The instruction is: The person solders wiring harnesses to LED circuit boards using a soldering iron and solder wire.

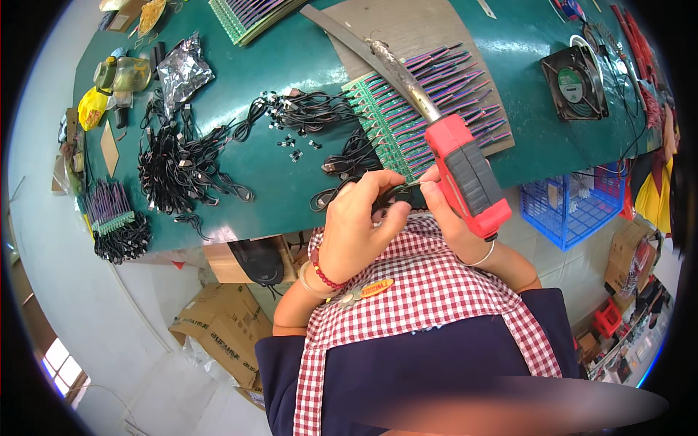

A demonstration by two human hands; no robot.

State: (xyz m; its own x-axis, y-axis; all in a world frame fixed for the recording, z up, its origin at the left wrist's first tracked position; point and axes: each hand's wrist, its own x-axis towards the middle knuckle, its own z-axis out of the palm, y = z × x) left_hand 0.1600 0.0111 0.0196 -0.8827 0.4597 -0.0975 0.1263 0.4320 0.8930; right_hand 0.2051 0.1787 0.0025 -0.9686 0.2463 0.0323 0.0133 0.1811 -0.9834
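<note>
My left hand point(360, 221) is closed at the table's front edge, thumb and fingers around a black cable point(401, 193). Close beside it, the fingertips of my right hand point(451, 218) pinch together at the cable's thin end; what exactly they grip is too small to tell. A red and grey handheld tool with a metal barrel point(469, 174) overlaps my right hand, and whether anything but a support bears it cannot be seen. Under the barrel lies a panel of green circuit boards point(382, 123) with rows of pink, blue and black wires, its near corner by my fingers.
On the green table point(269, 196) lie bundled black cables point(182, 160), small black connectors point(291, 145) and another wired board stack point(113, 218). A square fan point(574, 83) stands at right. A blue crate point(571, 207) and a cardboard box point(222, 327) are below the table.
</note>
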